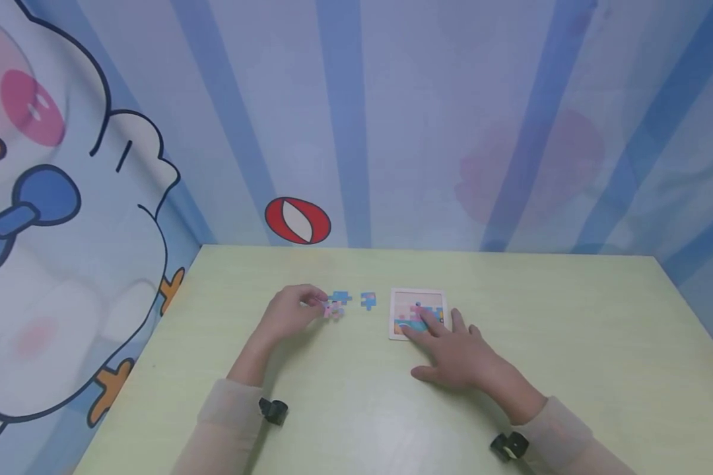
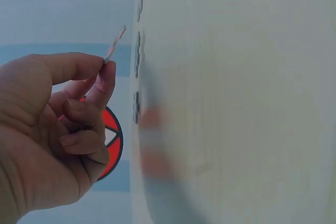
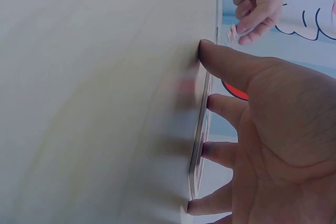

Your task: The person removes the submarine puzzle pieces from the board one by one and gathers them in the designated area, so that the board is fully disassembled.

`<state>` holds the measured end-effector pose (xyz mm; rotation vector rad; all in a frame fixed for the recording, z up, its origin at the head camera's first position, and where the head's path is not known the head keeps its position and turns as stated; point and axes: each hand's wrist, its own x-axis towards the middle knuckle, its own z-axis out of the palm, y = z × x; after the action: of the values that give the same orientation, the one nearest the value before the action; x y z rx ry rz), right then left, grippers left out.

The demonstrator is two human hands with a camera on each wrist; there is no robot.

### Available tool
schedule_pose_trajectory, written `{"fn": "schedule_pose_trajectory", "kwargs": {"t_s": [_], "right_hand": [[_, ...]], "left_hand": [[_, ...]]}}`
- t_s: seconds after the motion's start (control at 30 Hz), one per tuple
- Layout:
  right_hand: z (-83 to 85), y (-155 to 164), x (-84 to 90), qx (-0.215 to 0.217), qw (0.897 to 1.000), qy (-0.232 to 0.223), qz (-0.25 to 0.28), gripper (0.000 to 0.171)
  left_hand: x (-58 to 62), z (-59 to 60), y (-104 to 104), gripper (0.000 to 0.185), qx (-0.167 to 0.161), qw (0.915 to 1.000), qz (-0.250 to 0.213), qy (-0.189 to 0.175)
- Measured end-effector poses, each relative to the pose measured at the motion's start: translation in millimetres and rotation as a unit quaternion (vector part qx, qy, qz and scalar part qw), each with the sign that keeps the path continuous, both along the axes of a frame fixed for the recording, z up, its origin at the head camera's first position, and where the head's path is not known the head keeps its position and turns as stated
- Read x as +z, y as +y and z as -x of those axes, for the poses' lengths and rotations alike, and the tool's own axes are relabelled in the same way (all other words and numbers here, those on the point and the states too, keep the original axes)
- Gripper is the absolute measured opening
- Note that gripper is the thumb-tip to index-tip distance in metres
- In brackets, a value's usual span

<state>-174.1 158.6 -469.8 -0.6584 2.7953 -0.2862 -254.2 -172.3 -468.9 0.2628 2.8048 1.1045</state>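
Note:
Between thumb and fingertip, my left hand (image 1: 291,311) pinches a pink jigsaw piece (image 1: 334,309), raised off the table; the left wrist view shows this piece (image 2: 116,43) nearly edge-on. Just beyond it lies a blue jigsaw piece (image 1: 340,297), and a second blue piece (image 1: 368,301) lies between it and the puzzle tray. The white-rimmed puzzle tray (image 1: 418,290) has pieces fitted along its lower part. My right hand (image 1: 463,356) spreads its fingers over the tray's near right side, fingertips touching the tray and thumb on the table. Those fingers hide part of the picture.
The pale yellow table (image 1: 344,409) meets a blue striped backdrop (image 1: 404,132) at its far edge. Cartoon figures are printed on that cloth. Each wrist wears a small black camera, such as the left one (image 1: 274,411).

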Motion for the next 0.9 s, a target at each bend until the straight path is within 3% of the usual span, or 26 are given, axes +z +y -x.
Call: {"fn": "schedule_pose_trajectory", "kwargs": {"t_s": [0.37, 0.9], "right_hand": [[-0.6, -0.1, 1.0, 0.002, 1.0, 0.003, 0.001, 0.074], [-1.4, 0.2, 3.0, 0.005, 1.0, -0.001, 0.003, 0.074]], "left_hand": [[-6.0, -1.8, -25.5, 0.021, 0.029, 0.9988, 0.018, -0.035], [-6.5, -2.8, -32.4, 0.022, 0.051, 0.9972, 0.037, -0.041]]}}
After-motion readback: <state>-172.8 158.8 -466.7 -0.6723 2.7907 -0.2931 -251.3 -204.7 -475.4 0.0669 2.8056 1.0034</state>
